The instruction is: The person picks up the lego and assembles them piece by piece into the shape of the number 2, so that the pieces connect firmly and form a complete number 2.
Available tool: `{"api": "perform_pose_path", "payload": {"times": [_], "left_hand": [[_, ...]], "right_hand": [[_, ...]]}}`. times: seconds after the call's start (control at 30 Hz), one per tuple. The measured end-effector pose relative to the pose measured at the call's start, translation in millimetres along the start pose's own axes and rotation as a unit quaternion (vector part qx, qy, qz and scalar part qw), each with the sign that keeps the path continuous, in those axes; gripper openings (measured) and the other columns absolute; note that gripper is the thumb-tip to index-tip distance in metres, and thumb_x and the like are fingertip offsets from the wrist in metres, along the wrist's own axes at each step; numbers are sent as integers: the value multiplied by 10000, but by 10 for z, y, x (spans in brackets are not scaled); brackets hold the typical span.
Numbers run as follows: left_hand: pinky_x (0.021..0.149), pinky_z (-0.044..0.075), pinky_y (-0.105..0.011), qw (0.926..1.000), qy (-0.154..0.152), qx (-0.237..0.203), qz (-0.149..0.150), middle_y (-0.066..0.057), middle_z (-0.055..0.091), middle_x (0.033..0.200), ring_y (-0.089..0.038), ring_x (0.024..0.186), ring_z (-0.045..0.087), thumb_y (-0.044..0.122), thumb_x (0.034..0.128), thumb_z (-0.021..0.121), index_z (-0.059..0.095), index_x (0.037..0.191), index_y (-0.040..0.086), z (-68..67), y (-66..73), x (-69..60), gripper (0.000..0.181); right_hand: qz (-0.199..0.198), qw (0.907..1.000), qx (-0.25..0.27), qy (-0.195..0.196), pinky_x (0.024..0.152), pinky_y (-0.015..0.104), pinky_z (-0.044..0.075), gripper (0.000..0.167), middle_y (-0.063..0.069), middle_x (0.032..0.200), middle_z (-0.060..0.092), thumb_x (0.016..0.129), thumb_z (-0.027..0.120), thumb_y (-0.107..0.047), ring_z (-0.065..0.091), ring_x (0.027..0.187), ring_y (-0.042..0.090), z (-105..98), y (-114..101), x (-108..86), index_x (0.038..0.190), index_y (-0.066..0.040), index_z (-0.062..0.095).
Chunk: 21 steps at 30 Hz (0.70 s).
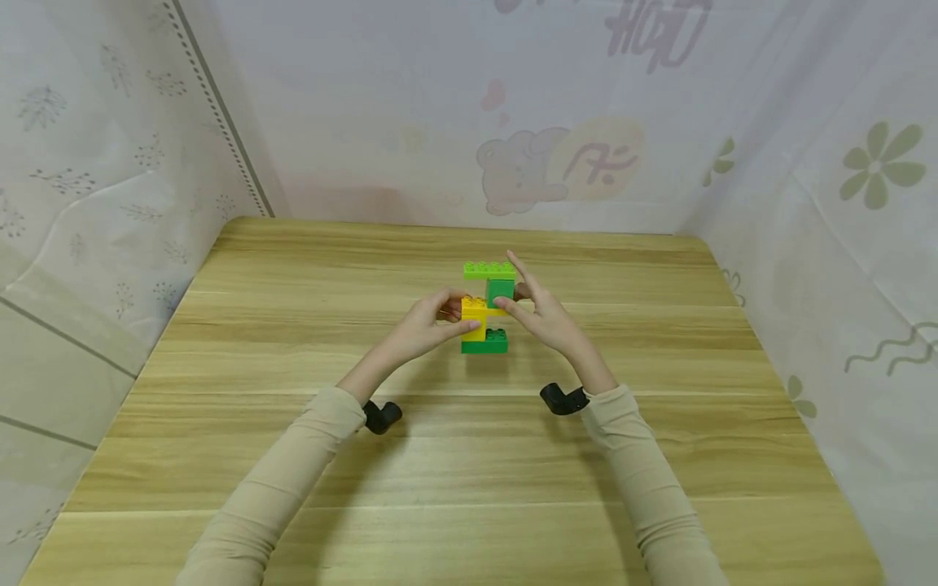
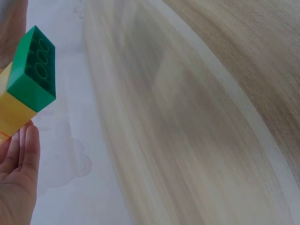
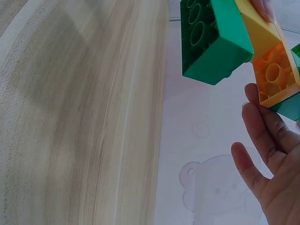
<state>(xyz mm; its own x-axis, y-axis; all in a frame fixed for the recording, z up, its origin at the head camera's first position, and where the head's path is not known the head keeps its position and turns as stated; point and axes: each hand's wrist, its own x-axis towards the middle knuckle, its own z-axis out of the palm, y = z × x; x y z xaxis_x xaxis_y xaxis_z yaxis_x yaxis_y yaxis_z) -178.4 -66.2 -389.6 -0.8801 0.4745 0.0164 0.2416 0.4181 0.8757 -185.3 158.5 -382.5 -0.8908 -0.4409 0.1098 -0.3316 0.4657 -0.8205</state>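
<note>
Several building bricks are joined in a stepped stack held above the table. At the bottom is a dark green brick [image 1: 484,347], its hollow underside showing in both wrist views. Above it sits a yellow brick [image 1: 474,314], pinched between the thumb and fingers of my left hand [image 1: 419,332]. A thin orange-yellow plate [image 3: 275,74] juts out to the right over it and bears another green brick [image 1: 501,290]. My right hand [image 1: 548,319] pinches that upper green brick, its index finger pointing up beside the lime-green studded plate [image 1: 488,271] on top.
A wooden table [image 1: 469,472] lies beneath the hands. Printed cloth [image 1: 381,114] hangs behind it and at both sides. Black wrist devices [image 1: 563,400] stick out inward from both beige sleeves [image 1: 645,480].
</note>
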Motion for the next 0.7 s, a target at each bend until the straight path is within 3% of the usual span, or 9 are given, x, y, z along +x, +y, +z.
{"api": "perform_pose_path", "payload": {"times": [0.1, 0.33, 0.7], "left_hand": [[940, 461, -363, 10000, -9, -13, 54, -100, 591, 1042, -226, 977, 553, 320, 862, 624, 481, 1266, 54, 2, 6, -8, 505], [950, 456, -375, 9993, -55, -58, 353, -96, 598, 1016, -223, 972, 551, 304, 881, 600, 464, 1313, 79, 3, 4, -20, 506], [945, 460, -373, 9995, -83, -50, 284, -96, 606, 1035, -227, 985, 560, 317, 882, 595, 475, 1302, 109, 1, 17, -31, 484]], "right_hand": [[-117, 9999, 89, 13, 1033, 578, 302, 682, 139, 935, 622, 936, 505, -256, 580, 1016, 268, 4, -14, 1, 1459, -351, 76], [-180, 9998, 78, 12, 1029, 572, 306, 620, 183, 941, 601, 949, 483, -171, 575, 953, 288, -29, -333, -100, 1469, -194, 145], [-128, 9999, -16, 27, 970, 542, 366, 570, 171, 916, 587, 945, 491, -162, 567, 905, 286, -30, -341, -81, 1443, -181, 215]]}}
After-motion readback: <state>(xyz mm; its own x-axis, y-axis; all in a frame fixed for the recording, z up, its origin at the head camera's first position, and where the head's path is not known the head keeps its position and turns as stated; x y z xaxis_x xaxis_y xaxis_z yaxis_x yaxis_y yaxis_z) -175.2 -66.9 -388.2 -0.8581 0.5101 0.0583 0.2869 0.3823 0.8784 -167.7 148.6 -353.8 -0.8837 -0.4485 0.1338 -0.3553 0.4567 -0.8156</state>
